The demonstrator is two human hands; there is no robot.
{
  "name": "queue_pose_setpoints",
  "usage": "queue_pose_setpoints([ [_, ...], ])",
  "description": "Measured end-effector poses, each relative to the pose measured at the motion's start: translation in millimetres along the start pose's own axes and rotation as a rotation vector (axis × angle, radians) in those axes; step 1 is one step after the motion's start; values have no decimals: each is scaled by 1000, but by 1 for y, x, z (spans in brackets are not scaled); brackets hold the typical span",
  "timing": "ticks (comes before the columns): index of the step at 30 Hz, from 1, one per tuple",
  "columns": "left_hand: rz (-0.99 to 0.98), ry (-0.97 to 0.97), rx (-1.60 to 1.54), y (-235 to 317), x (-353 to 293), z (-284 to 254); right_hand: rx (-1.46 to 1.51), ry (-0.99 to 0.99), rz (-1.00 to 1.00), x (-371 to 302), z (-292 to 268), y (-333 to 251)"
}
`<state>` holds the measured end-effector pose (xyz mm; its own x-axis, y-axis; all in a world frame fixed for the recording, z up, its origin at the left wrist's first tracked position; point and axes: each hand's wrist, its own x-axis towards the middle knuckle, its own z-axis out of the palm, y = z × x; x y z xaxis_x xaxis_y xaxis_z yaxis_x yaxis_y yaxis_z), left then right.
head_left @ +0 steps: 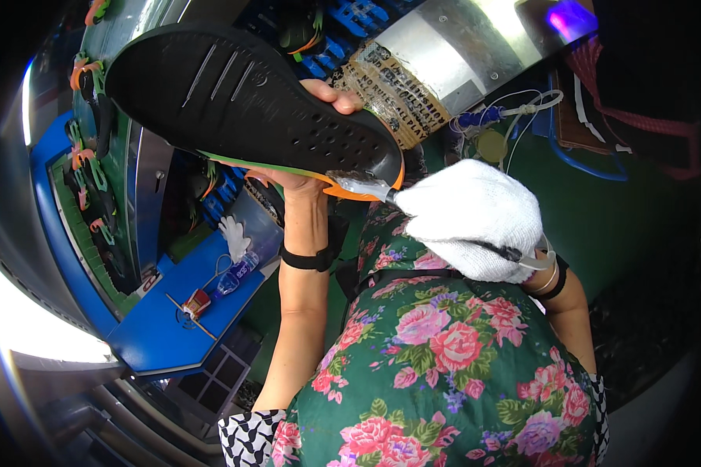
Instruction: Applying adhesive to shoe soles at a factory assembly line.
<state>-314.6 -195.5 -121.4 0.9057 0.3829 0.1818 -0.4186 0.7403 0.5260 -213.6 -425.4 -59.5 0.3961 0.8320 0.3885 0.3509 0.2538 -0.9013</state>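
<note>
A large black shoe sole [249, 101] with an orange and green edge is held up in front of me, its toe to the upper left. My bare left hand [288, 179] grips it around the middle, fingers showing at the far edge and the wrist below the near edge. On my right hand [475, 222] is a white knit glove, closed around a small brush [366, 187]. The brush's pale, wet-looking tip touches the sole's near edge by the heel. Most of the brush handle is hidden by the glove.
At left, a green conveyor belt [117, 93] carries several soles and colourful pieces. A blue table [148, 335] holds a plastic bottle [237, 272], a white glove [234, 233] and a small red box [197, 302]. Handwritten cardboard [397, 93] is taped to a metal machine [459, 47].
</note>
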Motion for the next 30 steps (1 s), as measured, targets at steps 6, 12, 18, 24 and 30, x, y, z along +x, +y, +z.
queue_pose_setpoints([
  [6,41,-76,176,3,4,10,-3,5,-57,-6,6,8],
  [12,56,-101,269,8,10,5,-69,23,-162,-11,13,13],
  [18,57,-122,272,7,13,3,-63,-45,-208,-10,13,12],
  [24,-2,-148,269,6,15,-1,-65,-27,-183,-1,11,5],
  [30,55,-168,262,2,16,0,-94,-1,-161,-4,5,13],
])
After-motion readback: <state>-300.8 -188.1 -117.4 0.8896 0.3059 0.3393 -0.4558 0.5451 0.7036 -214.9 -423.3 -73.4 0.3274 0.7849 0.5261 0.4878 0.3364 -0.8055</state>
